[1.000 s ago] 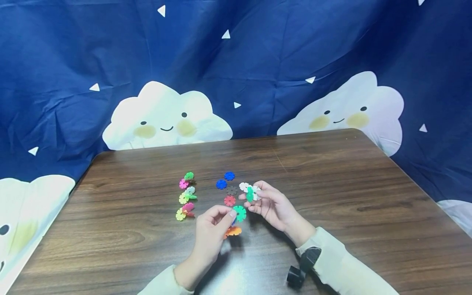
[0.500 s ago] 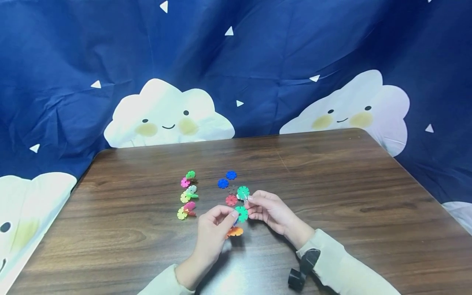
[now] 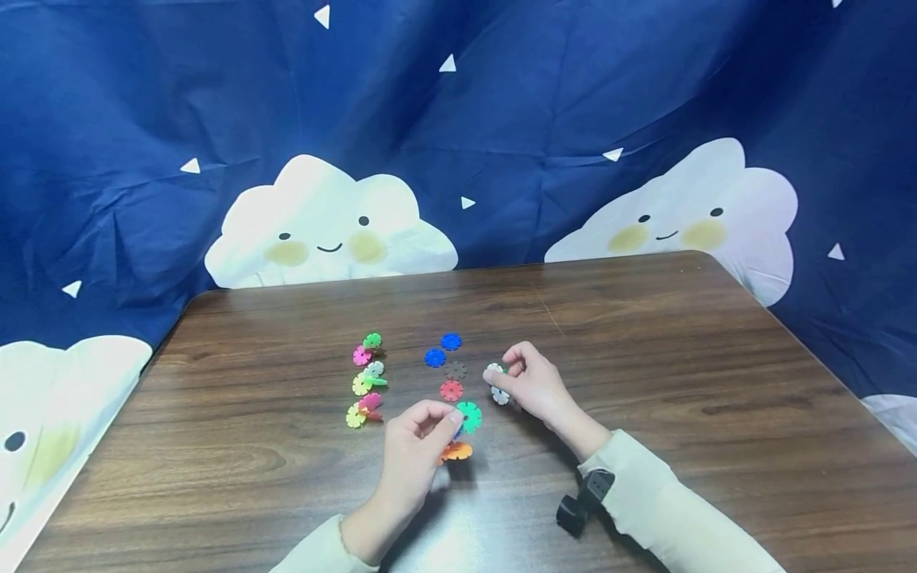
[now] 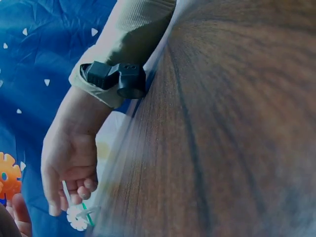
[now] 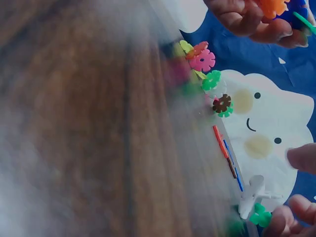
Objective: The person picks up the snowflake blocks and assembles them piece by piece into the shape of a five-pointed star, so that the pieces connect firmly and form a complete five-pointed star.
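A cluster of slotted green, blue and orange discs (image 3: 467,426) is held just above the middle of the surface (image 3: 680,374) by the left hand (image 3: 415,442), thumb and forefinger closed on it in a pinch. Well in from the right edge, a white and green cluster (image 3: 500,395) appears to rest on the surface beneath the right hand (image 3: 536,390). The right wrist view shows that hand's thumb and fingers spread apart around it, without a grip; whether a fingertip brushes the green piece cannot be told.

The step in hand looks like setting down or taking up this second cluster; one moment does not settle which. Either way, the next move seems to call for a light touch, so that it does not tip, and a steady left pinch.

Toward the left edge from there, a red disc (image 3: 451,390), a brown disc (image 3: 456,371) and two blue discs (image 3: 435,358) lie flat, running toward the far edge. Nearer the left edge, three joined clusters (image 3: 361,384) form a similar line.

No brand or writing can be read on the discs, the black wrist camera (image 3: 571,516) or the blue cloth (image 3: 501,79) beyond the far edge, printed with smiling clouds.
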Motion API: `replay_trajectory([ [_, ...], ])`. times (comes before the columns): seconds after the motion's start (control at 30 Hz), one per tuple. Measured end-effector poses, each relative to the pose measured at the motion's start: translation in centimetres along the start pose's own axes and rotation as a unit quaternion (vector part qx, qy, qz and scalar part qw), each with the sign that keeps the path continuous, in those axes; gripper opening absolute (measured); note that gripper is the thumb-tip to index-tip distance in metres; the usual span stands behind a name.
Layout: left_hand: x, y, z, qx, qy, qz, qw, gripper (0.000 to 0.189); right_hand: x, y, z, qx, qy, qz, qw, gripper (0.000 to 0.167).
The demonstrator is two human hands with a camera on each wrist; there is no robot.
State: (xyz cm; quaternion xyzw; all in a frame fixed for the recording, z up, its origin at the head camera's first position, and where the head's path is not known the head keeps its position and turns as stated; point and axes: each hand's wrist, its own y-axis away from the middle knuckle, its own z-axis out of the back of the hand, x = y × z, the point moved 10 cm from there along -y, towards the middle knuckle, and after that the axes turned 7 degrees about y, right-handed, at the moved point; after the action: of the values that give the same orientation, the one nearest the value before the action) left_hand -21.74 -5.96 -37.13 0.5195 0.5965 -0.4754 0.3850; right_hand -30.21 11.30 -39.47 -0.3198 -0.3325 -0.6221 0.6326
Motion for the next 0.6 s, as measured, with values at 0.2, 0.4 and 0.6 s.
replay_trajectory([
  [0.2, 0.0, 0.0, 0.0, -0.001, 0.001, 0.001, 1.0000, 0.011, 0.9, 0.0, -0.3, -0.009, 0.133, 0.060, 0.9892, 0.040],
  [0.4, -0.3, 0.2, 0.0, 0.002, 0.002, -0.007, 1.0000, 0.013, 1.1, -0.1, -1.7, 0.017, 0.196, 0.074, 0.9777, 0.049],
  [0.6, -0.4, 0.3, -0.2, 0.004, 0.007, -0.004, 1.0000, 0.014, 1.6, -0.1, -1.8, 0.009, 0.225, 0.087, 0.9703, 0.043],
])
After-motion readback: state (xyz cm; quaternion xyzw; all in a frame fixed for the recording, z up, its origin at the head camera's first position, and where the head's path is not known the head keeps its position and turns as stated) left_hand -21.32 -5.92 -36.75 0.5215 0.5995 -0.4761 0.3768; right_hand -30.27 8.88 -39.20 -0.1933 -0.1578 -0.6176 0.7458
